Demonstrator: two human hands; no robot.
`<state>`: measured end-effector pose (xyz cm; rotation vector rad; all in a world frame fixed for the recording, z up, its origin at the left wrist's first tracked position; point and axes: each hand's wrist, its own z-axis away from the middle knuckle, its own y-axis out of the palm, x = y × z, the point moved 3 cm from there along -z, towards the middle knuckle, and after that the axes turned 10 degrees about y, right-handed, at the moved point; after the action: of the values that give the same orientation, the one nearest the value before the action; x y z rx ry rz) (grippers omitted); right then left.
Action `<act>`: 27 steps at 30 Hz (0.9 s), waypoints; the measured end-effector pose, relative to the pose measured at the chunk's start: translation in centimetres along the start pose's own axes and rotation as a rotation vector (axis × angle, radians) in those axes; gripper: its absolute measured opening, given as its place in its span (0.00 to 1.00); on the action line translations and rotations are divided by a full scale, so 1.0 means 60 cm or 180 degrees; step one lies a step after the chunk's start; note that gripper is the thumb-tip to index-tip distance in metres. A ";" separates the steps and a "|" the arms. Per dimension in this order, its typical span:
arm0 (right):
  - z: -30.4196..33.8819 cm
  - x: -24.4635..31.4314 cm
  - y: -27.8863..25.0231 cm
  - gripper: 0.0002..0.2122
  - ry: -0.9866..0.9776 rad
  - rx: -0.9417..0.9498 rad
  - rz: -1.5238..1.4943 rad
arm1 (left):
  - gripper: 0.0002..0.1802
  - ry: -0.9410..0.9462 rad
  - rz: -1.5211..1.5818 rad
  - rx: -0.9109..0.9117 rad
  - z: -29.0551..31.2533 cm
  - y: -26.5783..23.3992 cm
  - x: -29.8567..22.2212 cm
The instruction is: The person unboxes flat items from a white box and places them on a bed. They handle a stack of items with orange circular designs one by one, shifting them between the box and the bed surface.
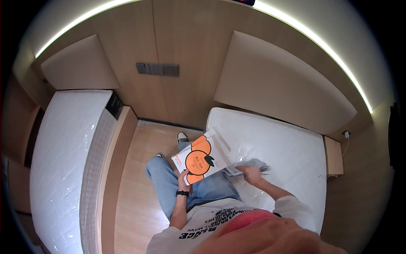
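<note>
My left hand (183, 179) grips the lower left edge of a white cardboard box (215, 156) printed with orange fruit and a dark green leaf. The box is tilted above my lap, and what looks like a pale flap sticks out along its far right side. On the right, my right hand (251, 173) is closed on a crinkled grey and clear plastic packet (237, 168), at the near edge of the mattress. The packet lies close to the box's right end; whether they touch I cannot tell.
I sit on the plastic-wrapped mattress (270, 139) at right, legs over the wooden floor (137, 178). Another wrapped mattress (63, 161) in a wooden frame (113, 169) stands at left. Padded headboards hang on the panelled wall (186, 38). A white charger (347, 134) with cable is at far right.
</note>
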<state>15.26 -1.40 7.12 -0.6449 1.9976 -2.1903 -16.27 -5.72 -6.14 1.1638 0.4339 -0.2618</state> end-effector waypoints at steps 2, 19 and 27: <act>-0.008 0.004 -0.047 0.19 0.0163 0.0133 -0.0049 | 0.19 0.0050 0.0059 0.0062 -0.002 -0.002 -0.002; -0.042 -0.374 -0.007 0.27 -0.0674 0.3090 0.2085 | 0.23 -0.0014 0.0252 -0.0171 -0.004 -0.010 0.017; -0.067 -0.363 0.041 0.30 -0.0687 0.3578 0.2036 | 0.17 0.0129 0.0334 -0.0257 0.012 0.002 0.006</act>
<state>32.95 9.75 -0.59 -0.0418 0.5033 -2.1861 -15.74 -6.30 -6.00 1.1104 0.4139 -0.1286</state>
